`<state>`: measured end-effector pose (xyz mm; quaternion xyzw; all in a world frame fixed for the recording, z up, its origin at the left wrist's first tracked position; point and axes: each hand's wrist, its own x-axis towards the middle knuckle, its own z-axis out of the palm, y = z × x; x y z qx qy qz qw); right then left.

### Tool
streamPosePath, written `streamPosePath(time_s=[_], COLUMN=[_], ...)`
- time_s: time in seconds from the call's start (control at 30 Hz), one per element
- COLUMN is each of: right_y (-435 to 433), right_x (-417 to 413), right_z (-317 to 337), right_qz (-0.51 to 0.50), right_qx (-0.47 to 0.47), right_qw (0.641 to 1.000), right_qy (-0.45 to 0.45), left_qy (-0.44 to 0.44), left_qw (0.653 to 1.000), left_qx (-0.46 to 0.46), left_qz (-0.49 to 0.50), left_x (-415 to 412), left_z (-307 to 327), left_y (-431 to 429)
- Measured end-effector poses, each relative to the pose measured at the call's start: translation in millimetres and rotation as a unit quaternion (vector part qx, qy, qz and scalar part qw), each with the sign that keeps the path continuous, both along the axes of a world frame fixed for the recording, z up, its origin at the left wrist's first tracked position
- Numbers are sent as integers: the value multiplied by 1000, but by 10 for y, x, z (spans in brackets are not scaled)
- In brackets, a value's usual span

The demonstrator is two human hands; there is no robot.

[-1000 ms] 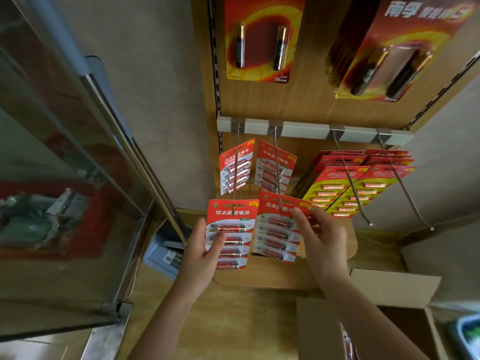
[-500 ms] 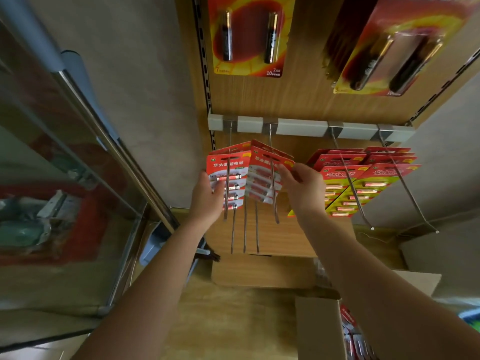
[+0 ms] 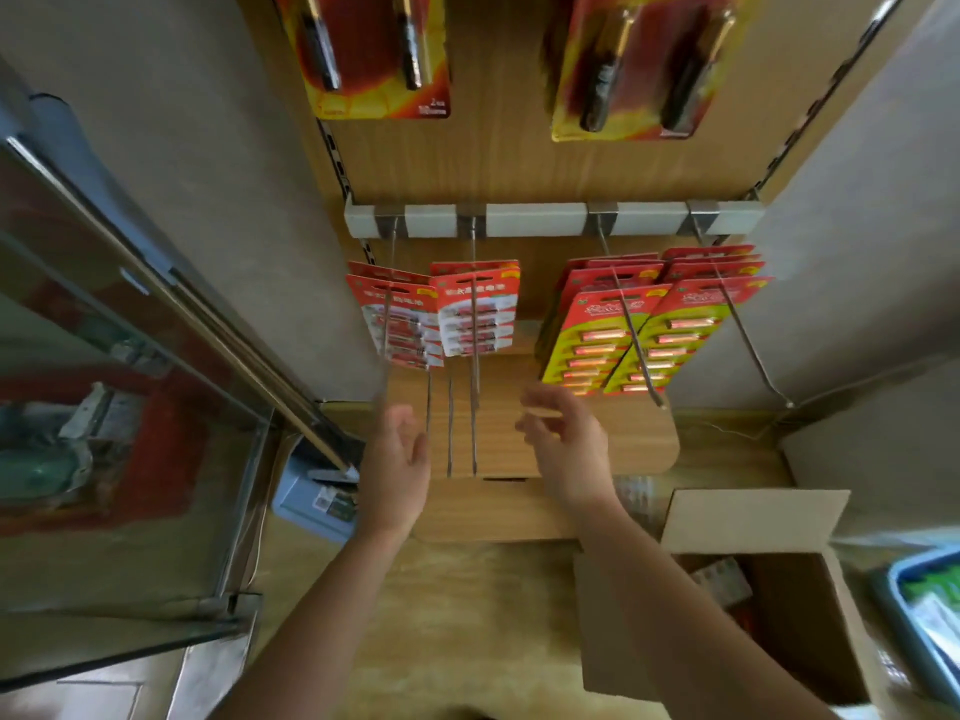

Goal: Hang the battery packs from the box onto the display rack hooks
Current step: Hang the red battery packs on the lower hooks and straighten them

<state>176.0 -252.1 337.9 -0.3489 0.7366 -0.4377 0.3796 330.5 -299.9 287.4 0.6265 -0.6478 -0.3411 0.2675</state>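
Your right hand (image 3: 571, 449) blurs at the fingertips (image 3: 532, 407) — their pose is unclear. Print on the red battery packs (image 3: 478, 314) is unreadable; the top edge crops the big cards (image 3: 374, 54), and the box (image 3: 753, 517) hides most of its contents

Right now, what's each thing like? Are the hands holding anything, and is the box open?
left hand: open, holding nothing
right hand: open, holding nothing
red battery packs: hanging on the left hooks
yellow-green battery packs: hanging on the right hooks
box: flaps open, something inside
big two-battery packs: up on the board above
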Motion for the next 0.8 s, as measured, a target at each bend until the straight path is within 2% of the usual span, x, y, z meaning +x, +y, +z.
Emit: streamPosePath(time_s=[0.13,0.23,0.6,0.8], right_y=[644,1130,2596,2993], right_x=[-345,-771,-2759,-3353], right_z=[-390,-625,-1305,-1790], right_qz=[14,32,54,37], right_qx=[83,165,298,344], right_qw=[996,985,950,935], right_qy=[11,23,73,80], left_qy=[-115,-149,-172,-190], left_qw=[990,981,954,914], left_qx=[28,56,201,272], left_qz=[-80,-111,-142,-232], left_x=[-109,-381,-2214,-2912], left_z=[-285,-423,-1079,-1612], left_y=[566,1001,2465,2968])
